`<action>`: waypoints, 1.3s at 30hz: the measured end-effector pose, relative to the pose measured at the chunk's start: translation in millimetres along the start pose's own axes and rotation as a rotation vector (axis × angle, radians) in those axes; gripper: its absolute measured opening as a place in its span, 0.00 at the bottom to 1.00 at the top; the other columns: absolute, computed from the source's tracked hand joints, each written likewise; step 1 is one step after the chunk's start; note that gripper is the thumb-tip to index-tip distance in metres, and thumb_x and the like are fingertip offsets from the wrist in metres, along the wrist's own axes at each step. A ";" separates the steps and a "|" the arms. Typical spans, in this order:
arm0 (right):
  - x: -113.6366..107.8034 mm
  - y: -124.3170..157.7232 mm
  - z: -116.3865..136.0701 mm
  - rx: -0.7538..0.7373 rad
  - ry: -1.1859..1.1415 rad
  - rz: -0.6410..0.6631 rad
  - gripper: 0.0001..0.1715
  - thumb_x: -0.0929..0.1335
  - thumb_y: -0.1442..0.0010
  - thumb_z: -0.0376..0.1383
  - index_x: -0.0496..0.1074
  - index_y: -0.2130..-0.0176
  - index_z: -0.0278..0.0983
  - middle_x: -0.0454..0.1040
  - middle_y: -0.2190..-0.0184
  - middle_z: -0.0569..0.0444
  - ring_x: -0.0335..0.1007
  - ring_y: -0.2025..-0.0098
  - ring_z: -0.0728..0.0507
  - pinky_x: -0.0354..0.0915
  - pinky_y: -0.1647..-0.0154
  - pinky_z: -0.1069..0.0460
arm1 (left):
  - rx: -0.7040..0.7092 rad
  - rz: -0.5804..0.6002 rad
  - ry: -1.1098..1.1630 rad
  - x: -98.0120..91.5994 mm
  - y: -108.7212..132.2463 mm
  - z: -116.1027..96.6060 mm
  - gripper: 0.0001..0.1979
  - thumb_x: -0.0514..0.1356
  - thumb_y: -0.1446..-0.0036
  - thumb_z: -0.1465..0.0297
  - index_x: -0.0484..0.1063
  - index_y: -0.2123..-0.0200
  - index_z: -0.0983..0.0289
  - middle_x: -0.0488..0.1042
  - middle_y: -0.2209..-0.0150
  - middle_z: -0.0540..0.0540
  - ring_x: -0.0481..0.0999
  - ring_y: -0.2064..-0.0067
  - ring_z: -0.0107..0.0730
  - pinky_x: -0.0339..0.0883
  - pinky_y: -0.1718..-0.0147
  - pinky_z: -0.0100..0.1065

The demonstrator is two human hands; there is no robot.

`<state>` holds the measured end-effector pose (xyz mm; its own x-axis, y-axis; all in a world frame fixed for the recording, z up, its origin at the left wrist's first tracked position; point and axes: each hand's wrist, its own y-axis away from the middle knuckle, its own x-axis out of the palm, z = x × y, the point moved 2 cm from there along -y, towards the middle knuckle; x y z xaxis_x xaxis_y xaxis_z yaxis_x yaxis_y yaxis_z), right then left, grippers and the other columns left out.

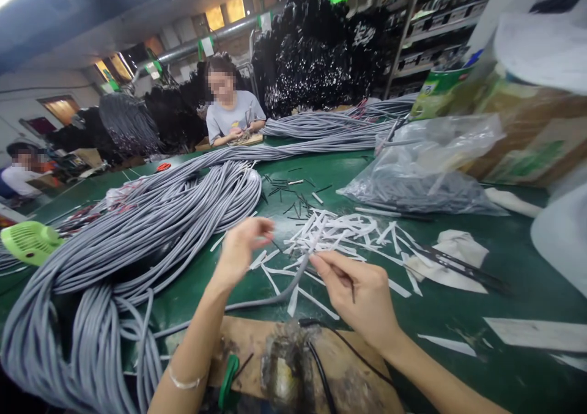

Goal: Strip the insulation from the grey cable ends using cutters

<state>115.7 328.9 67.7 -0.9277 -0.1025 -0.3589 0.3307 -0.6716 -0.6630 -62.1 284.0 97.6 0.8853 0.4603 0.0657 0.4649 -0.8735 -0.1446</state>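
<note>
My right hand point(360, 288) is closed in a pinch on a grey cable point(293, 282) near its upper end. That cable curves down to the left, behind my left forearm. A thin dark piece point(353, 292) pokes out below my right fingers. My left hand point(245, 243) hovers left of the cable end, apart from it, its fingers loosely bent and somewhat blurred; I see nothing held in it. White strips point(339, 233) lie scattered behind and under the cable. Short black pieces point(298, 206) are strewn farther back on the green table point(518, 261).
Bundled grey cables point(151, 224) fill the left side, near a green fan point(32, 243). A worn board point(358, 365) with a taped device point(284, 365) sits in front of me. At right are a plastic bag point(426, 169) and dark scissors point(458, 264). A person point(233, 114) works opposite.
</note>
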 end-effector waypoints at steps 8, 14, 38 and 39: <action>-0.3 -2.1 1.0 0.036 -0.002 -0.004 0.11 0.62 0.45 0.34 0.72 0.71 0.35 0.59 0.88 0.61 0.53 0.87 0.53 0.53 0.85 0.57 | 0.051 0.147 -0.213 39.3 29.0 19.2 0.09 0.63 0.55 0.68 0.77 0.69 0.67 0.72 0.74 0.55 0.68 0.72 0.28 0.62 0.78 0.26; -27.1 -12.6 -10.3 0.182 -0.026 -0.234 0.10 0.61 0.47 0.32 0.71 0.74 0.38 0.70 0.80 0.56 0.62 0.81 0.50 0.58 0.80 0.55 | 0.153 0.142 -0.120 29.6 27.7 13.6 0.13 0.61 0.50 0.62 0.78 0.66 0.65 0.65 0.76 0.52 0.61 0.77 0.23 0.56 0.81 0.25; -18.1 -7.4 3.4 -0.421 0.474 -0.178 0.09 0.63 0.40 0.32 0.65 0.73 0.36 0.69 0.80 0.55 0.58 0.75 0.47 0.51 0.71 0.52 | 0.276 0.191 -0.446 42.7 39.8 14.2 0.12 0.55 0.44 0.68 0.76 0.60 0.64 0.62 0.78 0.50 0.60 0.76 0.25 0.55 0.75 0.28; -18.8 -7.7 3.0 -0.416 0.464 -0.191 0.09 0.63 0.40 0.32 0.65 0.73 0.35 0.69 0.80 0.55 0.58 0.75 0.47 0.51 0.71 0.52 | 0.280 0.193 -0.449 42.7 39.8 14.1 0.12 0.55 0.44 0.68 0.76 0.60 0.64 0.62 0.78 0.50 0.60 0.76 0.25 0.55 0.75 0.28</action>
<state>130.1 333.8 81.6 -0.8365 0.3807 -0.3942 0.2932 -0.2969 -0.9088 -5.9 271.1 80.7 0.8351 0.3716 -0.4056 0.2202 -0.9015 -0.3725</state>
